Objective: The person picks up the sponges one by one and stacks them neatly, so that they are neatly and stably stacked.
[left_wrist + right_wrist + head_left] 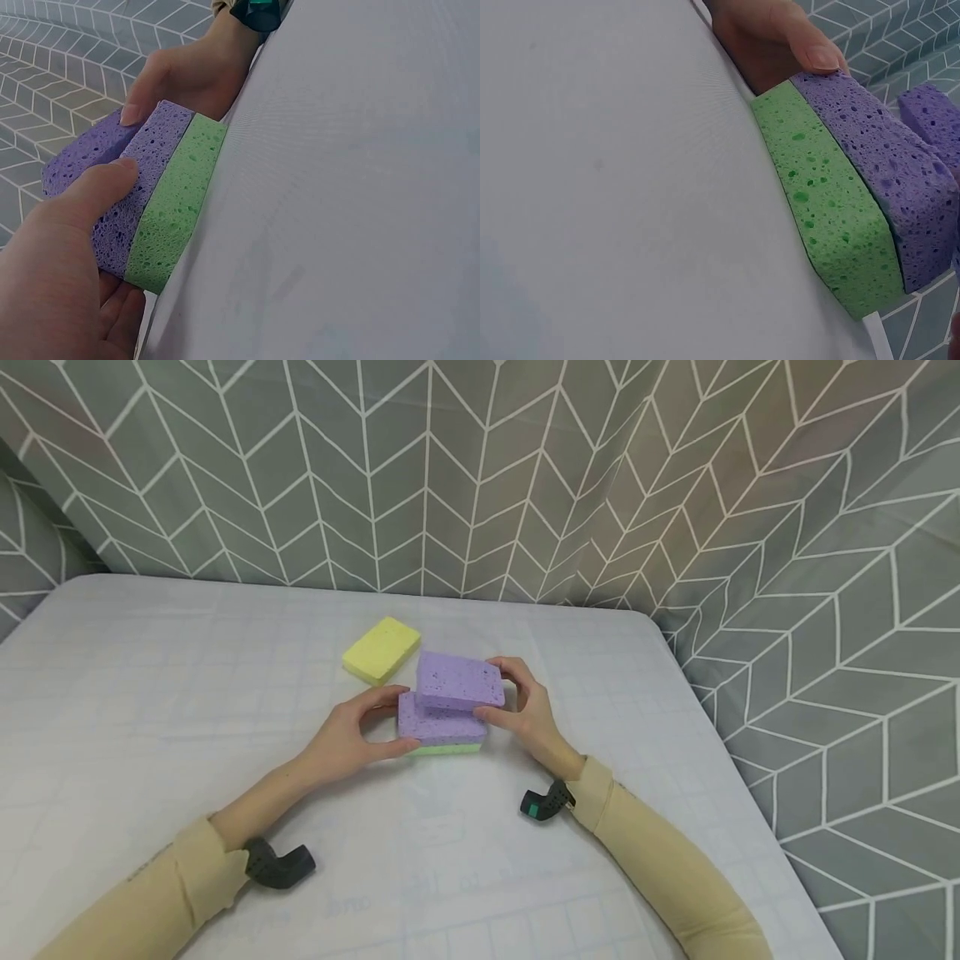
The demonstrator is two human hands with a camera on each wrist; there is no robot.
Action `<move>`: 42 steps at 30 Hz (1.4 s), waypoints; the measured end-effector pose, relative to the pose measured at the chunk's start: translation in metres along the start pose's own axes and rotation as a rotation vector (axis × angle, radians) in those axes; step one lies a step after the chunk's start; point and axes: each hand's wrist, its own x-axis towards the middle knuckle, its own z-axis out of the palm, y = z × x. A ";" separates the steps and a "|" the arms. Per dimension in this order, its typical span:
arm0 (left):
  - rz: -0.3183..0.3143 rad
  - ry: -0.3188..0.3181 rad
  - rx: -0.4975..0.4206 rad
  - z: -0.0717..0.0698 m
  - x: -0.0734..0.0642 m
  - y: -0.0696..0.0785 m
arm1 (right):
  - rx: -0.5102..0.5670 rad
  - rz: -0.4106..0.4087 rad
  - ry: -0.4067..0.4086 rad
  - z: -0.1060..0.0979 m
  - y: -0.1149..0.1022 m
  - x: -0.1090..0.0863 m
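Observation:
Two sponges are stacked on the table in the head view: a purple sponge [435, 727] lies flat on a green sponge [450, 749]. My left hand [348, 735] grips the stack from the left, its thumb on the lower purple sponge in the left wrist view; some fingertips are hidden behind the stack. Above it, my right hand [531, 714] pinches a second purple sponge [459, 679] by its right end. This upper sponge is tilted and set a little back and right of the one below. Whether the two purple sponges touch, I cannot tell.
A yellow sponge [382, 649] lies on the white-covered table [225, 652], behind and left of the stack. Grey patterned curtains [397, 485] hang along the table's back and right edges. A dark camera mount [277, 864] sticks out from the left wrist.

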 end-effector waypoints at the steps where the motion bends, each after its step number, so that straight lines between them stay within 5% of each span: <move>1: 0.000 0.001 -0.001 0.000 0.000 0.000 | -0.008 -0.009 -0.005 0.001 -0.004 -0.001; 7: 0.005 0.012 -0.001 -0.001 -0.002 -0.001 | -0.068 -0.085 -0.037 0.008 -0.029 -0.003; 18: -0.010 0.006 0.026 -0.001 -0.002 0.000 | -0.103 -0.183 -0.055 0.009 -0.030 -0.003; 29: 0.011 0.005 0.020 0.000 -0.001 0.000 | -0.213 -0.278 -0.057 0.003 0.006 -0.001; 42: 0.012 0.008 0.012 0.002 -0.005 0.001 | -0.288 -0.309 -0.047 0.004 0.005 -0.007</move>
